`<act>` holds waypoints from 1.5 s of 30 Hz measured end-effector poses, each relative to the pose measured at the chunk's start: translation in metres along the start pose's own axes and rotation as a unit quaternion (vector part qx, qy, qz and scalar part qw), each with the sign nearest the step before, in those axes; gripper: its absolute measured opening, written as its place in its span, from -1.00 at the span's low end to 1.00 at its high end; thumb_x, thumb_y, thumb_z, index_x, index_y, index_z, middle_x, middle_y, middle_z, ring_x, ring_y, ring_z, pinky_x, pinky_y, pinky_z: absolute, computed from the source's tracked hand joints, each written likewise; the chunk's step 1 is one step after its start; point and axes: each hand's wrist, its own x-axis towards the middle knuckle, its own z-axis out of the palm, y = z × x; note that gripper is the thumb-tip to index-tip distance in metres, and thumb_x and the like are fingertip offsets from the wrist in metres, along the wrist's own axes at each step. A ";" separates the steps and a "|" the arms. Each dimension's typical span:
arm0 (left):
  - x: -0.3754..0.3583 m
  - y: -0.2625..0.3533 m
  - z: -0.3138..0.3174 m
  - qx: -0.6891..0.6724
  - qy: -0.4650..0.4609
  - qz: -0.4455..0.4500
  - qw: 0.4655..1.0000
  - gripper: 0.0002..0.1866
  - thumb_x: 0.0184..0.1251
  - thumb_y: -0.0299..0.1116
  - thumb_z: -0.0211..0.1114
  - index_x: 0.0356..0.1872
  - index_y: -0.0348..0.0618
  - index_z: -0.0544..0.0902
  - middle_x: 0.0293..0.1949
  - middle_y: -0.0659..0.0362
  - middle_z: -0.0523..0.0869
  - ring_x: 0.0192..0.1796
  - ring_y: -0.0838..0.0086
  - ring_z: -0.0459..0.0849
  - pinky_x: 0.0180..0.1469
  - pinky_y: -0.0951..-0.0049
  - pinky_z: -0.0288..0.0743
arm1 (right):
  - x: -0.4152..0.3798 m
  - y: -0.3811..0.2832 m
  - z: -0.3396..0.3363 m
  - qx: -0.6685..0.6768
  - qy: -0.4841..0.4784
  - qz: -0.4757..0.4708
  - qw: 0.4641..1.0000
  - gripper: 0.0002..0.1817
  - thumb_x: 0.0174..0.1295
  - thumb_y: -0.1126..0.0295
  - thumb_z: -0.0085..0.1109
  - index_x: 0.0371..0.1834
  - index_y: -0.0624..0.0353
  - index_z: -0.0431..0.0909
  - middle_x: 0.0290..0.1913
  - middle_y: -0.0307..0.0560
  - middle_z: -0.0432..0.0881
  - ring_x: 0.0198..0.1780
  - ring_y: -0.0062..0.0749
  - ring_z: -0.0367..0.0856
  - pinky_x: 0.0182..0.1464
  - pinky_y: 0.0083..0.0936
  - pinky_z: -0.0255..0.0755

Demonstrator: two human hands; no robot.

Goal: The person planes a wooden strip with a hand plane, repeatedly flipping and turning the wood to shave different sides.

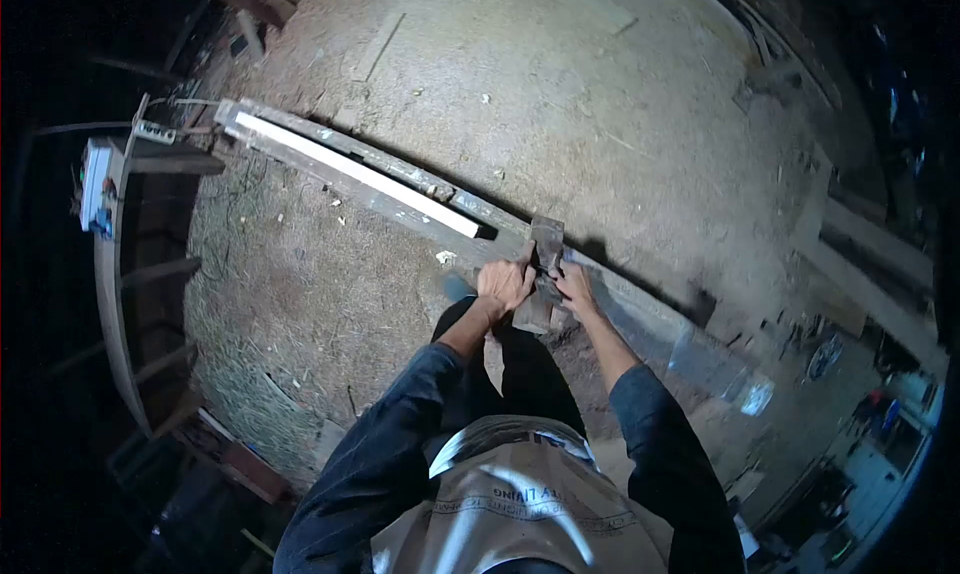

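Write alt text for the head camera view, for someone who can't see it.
Seen from above, a person's two bare hands, left and right, meet at a dark wooden block set across a long, weathered beam. A pale strip of wood lies along the beam, over a floor scattered with small scraps.

Table (640, 299): long, narrow, worn wood, running 10 to 4 o'clock. White strip (355, 174) lies lengthwise on its 10 o'clock half. Wooden block (547, 236) sits crosswise near centre. Pale patch at 4 o'clock end.
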 end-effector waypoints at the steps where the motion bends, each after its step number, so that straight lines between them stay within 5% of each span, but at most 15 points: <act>1: -0.006 0.004 -0.006 -0.009 0.010 -0.010 1.000 -0.40 0.45 -0.03 0.02 0.47 0.07 0.38 -0.43 -0.18 0.75 -0.38 -0.09 0.76 -0.26 -0.06 0.65 | 0.003 -0.019 -0.006 -0.130 0.030 -0.024 0.991 -0.69 0.28 0.22 0.27 -0.10 0.24 0.61 -0.27 0.31 0.70 -0.15 0.27 0.69 -0.08 0.07 0.53; 13: 0.008 -0.058 -0.061 -0.148 0.152 -0.193 0.958 -0.24 0.57 -0.08 -0.04 0.62 -0.16 -0.09 -0.53 -0.30 0.68 -0.46 -0.23 0.70 -0.31 -0.15 0.60 | 0.090 -0.207 0.006 -0.349 -0.155 -0.094 0.919 -0.33 0.33 0.09 0.18 0.50 0.04 0.33 -0.20 0.42 0.69 -0.12 0.34 0.69 -0.03 0.13 0.55; 16: 0.003 -0.073 -0.058 -0.186 0.178 -0.238 0.936 -0.19 0.57 -0.09 -0.05 0.63 -0.15 -0.24 -0.50 -0.34 0.67 -0.43 -0.27 0.69 -0.26 -0.20 0.59 | 0.102 -0.211 0.024 -0.362 -0.186 -0.150 0.901 -0.30 0.34 0.07 0.18 0.52 0.03 0.31 -0.22 0.41 0.70 -0.15 0.34 0.70 -0.02 0.12 0.56; 25: -0.007 -0.052 -0.012 -0.213 0.241 -0.333 0.886 -0.19 0.54 -0.11 -0.03 0.64 -0.03 -0.22 -0.50 -0.33 0.68 -0.44 -0.26 0.70 -0.30 -0.23 0.57 | 0.113 -0.192 0.031 -0.388 -0.252 -0.226 0.857 -0.30 0.40 0.02 0.08 0.57 -0.03 0.24 -0.31 0.44 0.68 -0.23 0.34 0.71 -0.12 0.11 0.57; 29: -0.009 -0.035 -0.007 -0.210 0.266 -0.360 0.870 -0.22 0.58 -0.12 -0.06 0.64 -0.04 -0.21 -0.50 -0.31 0.68 -0.45 -0.24 0.69 -0.32 -0.21 0.56 | 0.113 -0.181 0.024 -0.379 -0.271 -0.271 0.842 -0.28 0.47 0.00 0.00 0.64 -0.16 0.05 -0.37 0.42 0.68 -0.29 0.35 0.71 -0.21 0.15 0.56; 45: -0.005 -0.016 -0.009 -0.228 0.283 -0.410 0.836 -0.21 0.56 -0.09 -0.05 0.64 0.00 -0.23 -0.43 -0.30 0.72 -0.38 -0.25 0.72 -0.24 -0.22 0.59 | 0.125 -0.183 0.024 -0.418 -0.273 -0.299 0.813 -0.29 0.50 -0.02 -0.08 0.66 -0.41 -0.09 -0.41 0.39 0.68 -0.29 0.36 0.71 -0.20 0.19 0.56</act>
